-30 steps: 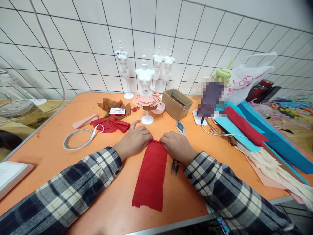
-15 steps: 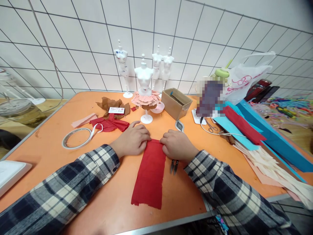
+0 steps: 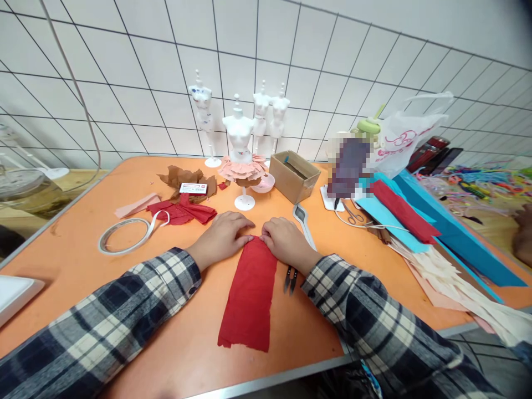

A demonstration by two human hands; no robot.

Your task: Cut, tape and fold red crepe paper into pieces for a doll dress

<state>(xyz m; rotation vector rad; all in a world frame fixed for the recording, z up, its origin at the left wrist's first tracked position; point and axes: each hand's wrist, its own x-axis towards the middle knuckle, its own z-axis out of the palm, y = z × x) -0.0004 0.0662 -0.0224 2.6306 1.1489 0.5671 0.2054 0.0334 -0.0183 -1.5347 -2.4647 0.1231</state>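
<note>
A strip of red crepe paper (image 3: 249, 296) lies lengthwise on the orange table, its far edge between my two hands. My left hand (image 3: 222, 235) has its thumb at the far left corner of the strip, holding it against the table. At the same edge, the fingers of my right hand (image 3: 288, 244) are bent together and pinch the paper; the fingertips partly hide the edge. Thread snips (image 3: 291, 280) lie beside my right wrist. Past that hand is a grey metal tool (image 3: 305, 223) with a looped end.
White dress forms (image 3: 239, 130) stand at the back, one in a pink ruffled skirt. A cardboard box (image 3: 294, 177) is right of it. A tape roll (image 3: 124, 235) and red paper pieces (image 3: 183, 209) lie left. Coloured paper (image 3: 403, 210) is stacked right. A hand-like shape (image 3: 522, 233) shows at the right edge.
My right hand has slid left along the paper's far edge, closer to my left hand. The left fingers are straighter. The whole view has shifted slightly.
</note>
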